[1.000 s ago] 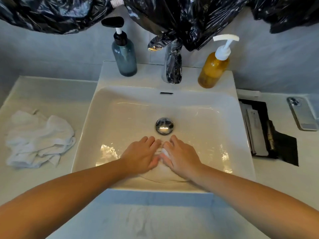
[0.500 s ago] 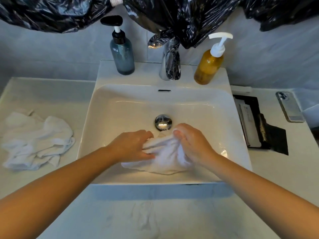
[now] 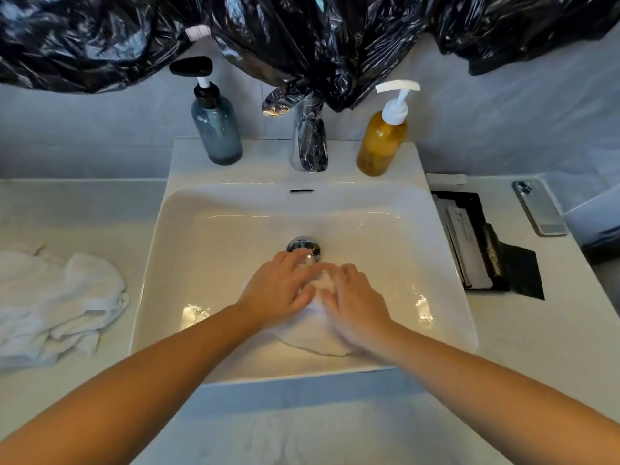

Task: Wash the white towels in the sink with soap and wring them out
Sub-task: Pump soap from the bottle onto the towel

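A wet white towel (image 3: 308,333) lies in the white sink (image 3: 208,250), spread toward the near wall just in front of the chrome drain (image 3: 304,247). My left hand (image 3: 280,290) and my right hand (image 3: 354,302) lie flat on top of it side by side, fingers straight and pointing toward the drain, pressing it down. Most of the towel is hidden under the hands. A second crumpled white towel (image 3: 57,307) lies on the counter left of the sink. An amber soap pump bottle (image 3: 382,139) stands at the sink's back right.
A grey-blue pump bottle (image 3: 216,129) stands at the back left, with the chrome faucet (image 3: 307,142) between the bottles. Black plastic bags (image 3: 302,35) hang overhead. A black tray with packets (image 3: 483,250) and a phone (image 3: 538,208) lie on the right counter.
Half a second ago both hands gripped the bunched towel, lifted off the sink floor. Now the towel is down and flattened, with both hands pressing on it, nearer the drain.
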`<state>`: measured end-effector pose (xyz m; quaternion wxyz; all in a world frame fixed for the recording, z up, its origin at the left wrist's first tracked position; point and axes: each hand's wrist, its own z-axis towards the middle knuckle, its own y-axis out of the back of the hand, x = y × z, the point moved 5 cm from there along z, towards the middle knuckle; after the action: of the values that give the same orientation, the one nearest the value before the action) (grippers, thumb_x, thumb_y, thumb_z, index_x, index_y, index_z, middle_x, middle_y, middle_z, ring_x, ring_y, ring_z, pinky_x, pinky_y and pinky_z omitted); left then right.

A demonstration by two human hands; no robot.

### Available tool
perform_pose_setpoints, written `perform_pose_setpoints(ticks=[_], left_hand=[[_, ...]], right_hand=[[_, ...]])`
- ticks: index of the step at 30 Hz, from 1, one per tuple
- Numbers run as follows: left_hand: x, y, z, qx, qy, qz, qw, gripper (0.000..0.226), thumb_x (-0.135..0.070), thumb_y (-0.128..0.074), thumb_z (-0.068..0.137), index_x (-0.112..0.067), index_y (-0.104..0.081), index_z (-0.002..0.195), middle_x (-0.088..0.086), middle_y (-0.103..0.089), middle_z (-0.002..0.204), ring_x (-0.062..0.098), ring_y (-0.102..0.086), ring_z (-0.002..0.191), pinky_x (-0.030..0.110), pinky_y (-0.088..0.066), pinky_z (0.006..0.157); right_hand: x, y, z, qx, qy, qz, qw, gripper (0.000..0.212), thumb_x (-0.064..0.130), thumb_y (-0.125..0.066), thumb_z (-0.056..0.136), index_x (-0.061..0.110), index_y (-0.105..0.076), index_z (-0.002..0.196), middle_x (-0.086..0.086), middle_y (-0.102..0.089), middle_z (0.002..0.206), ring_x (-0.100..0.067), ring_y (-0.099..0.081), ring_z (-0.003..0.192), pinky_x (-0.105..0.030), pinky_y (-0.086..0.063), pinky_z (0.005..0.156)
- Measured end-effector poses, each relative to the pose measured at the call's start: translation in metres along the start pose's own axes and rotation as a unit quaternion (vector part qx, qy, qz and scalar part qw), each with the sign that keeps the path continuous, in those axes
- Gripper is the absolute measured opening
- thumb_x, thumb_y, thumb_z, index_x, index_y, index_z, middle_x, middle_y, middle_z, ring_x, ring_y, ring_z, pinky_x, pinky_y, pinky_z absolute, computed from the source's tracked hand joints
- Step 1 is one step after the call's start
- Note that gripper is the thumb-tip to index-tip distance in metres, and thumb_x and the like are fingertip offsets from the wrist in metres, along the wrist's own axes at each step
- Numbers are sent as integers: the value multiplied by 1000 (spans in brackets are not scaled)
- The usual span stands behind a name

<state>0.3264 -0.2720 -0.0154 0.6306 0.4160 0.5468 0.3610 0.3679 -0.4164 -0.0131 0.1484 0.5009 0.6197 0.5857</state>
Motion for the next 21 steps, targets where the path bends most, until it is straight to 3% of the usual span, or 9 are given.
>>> perform_pose_setpoints(ticks=[2, 5, 8, 10, 14, 16, 18, 21], left_hand=[[-4, -13, 10, -1, 1, 62, 998, 43, -40, -35, 93, -26, -57, 127, 10, -59, 123, 32, -58, 97, 43, -55, 69], [-1, -20, 23, -5, 1, 89, 996, 38, -38, -35, 92, -18, -65, 103, 11, -62, 99, 33, -57, 82, 40, -52, 51], [0, -20, 35, -24, -31, 100, 994, 36, -37, -36, 91, -15, -64, 84, 8, -58, 81, 28, -56, 66, 30, -40, 41], [-2, -12, 41, -17, -27, 86, 996, 40, -38, -33, 92, -14, -63, 80, 5, -57, 76, 27, -56, 59, 27, -34, 42], [2, 29, 27, -55, 23, 54, 997, 41, -45, -37, 91, -16, -64, 81, 1, -59, 78, 24, -58, 62, 24, -29, 47], [5, 53, 7, -63, -8, 68, 996, 42, -50, -44, 88, -15, -67, 84, 3, -60, 82, 23, -58, 67, 24, -32, 46], [9, 59, -18, -30, -65, 94, 993, 43, -54, -50, 85, -16, -69, 91, 4, -62, 86, 24, -58, 69, 27, -40, 49], [21, 49, -48, -14, -73, 93, 993, 48, -58, -57, 81, -18, -65, 107, 9, -61, 102, 28, -58, 86, 35, -50, 68]], right_hand=[[0, -12, 7, -33, 14, -26, 999, 38, 38, -35, 102, 17, -43, 133, -4, -49, 117, -23, -53, 102, -38, -48, 76], [-6, -16, 17, -51, 27, -43, 997, 33, 37, -33, 103, 12, -50, 116, -6, -57, 103, -27, -59, 90, -37, -43, 66], [-11, -14, 27, -48, 49, -57, 996, 49, 43, -19, 97, 11, -55, 108, -9, -64, 96, -33, -64, 85, -36, -38, 63], [-13, -7, 32, -26, 70, -63, 995, 62, 49, -8, 92, 13, -57, 107, -7, -66, 96, -34, -64, 85, -37, -36, 64], [-1, 31, 35, -60, 143, -21, 988, 39, 45, -35, 103, 16, -60, 110, 0, -62, 99, -22, -59, 88, -33, -38, 65], [9, 46, 30, -75, 212, -19, 974, 40, 49, -45, 96, 16, -63, 112, -1, -61, 103, -19, -56, 89, -32, -41, 63], [8, 39, 19, -23, 266, -19, 964, 30, 43, -61, 91, 17, -65, 106, -2, -61, 102, -20, -57, 87, -34, -44, 65], [1, 25, 2, 20, 283, 16, 959, 29, 50, -61, 87, 21, -65, 89, 2, -56, 103, -13, -47, 93, -33, -37, 76]])
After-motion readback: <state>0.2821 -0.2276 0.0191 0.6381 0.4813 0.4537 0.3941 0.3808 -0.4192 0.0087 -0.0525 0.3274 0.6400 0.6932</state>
